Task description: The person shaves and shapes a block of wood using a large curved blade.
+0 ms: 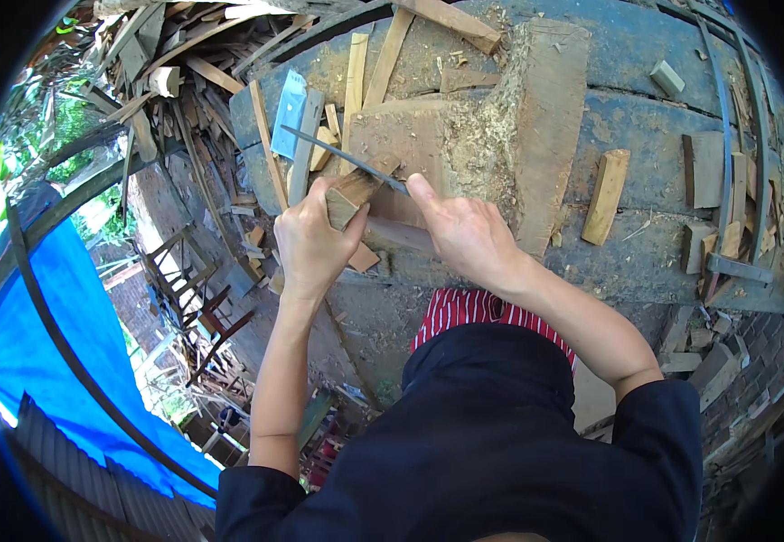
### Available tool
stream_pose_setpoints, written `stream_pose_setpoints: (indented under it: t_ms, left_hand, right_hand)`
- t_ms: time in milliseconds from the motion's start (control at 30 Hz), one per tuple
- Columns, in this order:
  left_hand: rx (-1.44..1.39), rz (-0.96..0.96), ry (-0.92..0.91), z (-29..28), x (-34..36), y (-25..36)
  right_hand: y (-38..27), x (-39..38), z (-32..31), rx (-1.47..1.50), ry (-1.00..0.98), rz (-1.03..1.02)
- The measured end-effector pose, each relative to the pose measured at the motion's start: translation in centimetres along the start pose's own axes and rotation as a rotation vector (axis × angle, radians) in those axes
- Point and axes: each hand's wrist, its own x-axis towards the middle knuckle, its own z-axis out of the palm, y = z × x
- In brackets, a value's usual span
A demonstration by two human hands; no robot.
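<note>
My left hand (315,239) grips a short squared piece of wood (348,201) over the front part of a plank block (410,135) on the workbench, its angled end facing me. My right hand (464,226) is closed on the near end of a long, thin, dark metal tool (338,152), a blade or file. The tool lies slanted across the top of the wood piece, its tip pointing up and left. Its handle is hidden in my fingers.
Loose offcuts (607,194) and sawdust (491,154) lie on the weathered bench (645,262). A blue packet (288,113) is near the left edge. Metal frames and blocks (704,167) stand at right. Scrap wood (152,63) and a blue tarp (57,334) fill the left.
</note>
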Motion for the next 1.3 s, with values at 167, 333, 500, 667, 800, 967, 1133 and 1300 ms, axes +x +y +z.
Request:
stream_pose_setpoints:
  t_ms: [167,333,500,667,800,967,1133,1300]
  left_hand:
    - [0.006,-0.015,-0.033,-0.1,1.2,-0.1]
    - [-0.061,-0.046,-0.011,-0.3,0.8,0.9]
    - [0.017,-0.064,-0.037,0.0,0.9,-0.5]
    - [-0.019,-0.079,-0.029,-0.1,1.3,0.5]
    - [-0.022,-0.117,-0.017,-0.1,1.7,-0.9]
    - [-0.08,-0.105,0.021,-0.5,1.5,0.2]
    - [-0.091,-0.157,-0.038,-0.9,1.4,0.1]
    - [-0.249,-0.206,0.07,-0.6,-0.3,-2.1]
  right_hand:
    - [2.2,1.1,1.1,-0.053,0.027,0.023]
    - [1.4,0.0,0.9,-0.091,-0.014,0.025]
    - [0.9,1.1,1.2,-0.125,-0.01,-0.019]
    - [2.4,1.9,1.0,-0.189,-0.002,0.07]
    - [0.8,1.4,0.9,-0.174,-0.001,-0.008]
    - [3.4,1.3,2.7,-0.165,-0.055,0.061]
    - [4.1,1.7,3.5,-0.116,-0.057,0.102]
    - [4.2,2.5,1.8,0.043,-0.109,0.16]
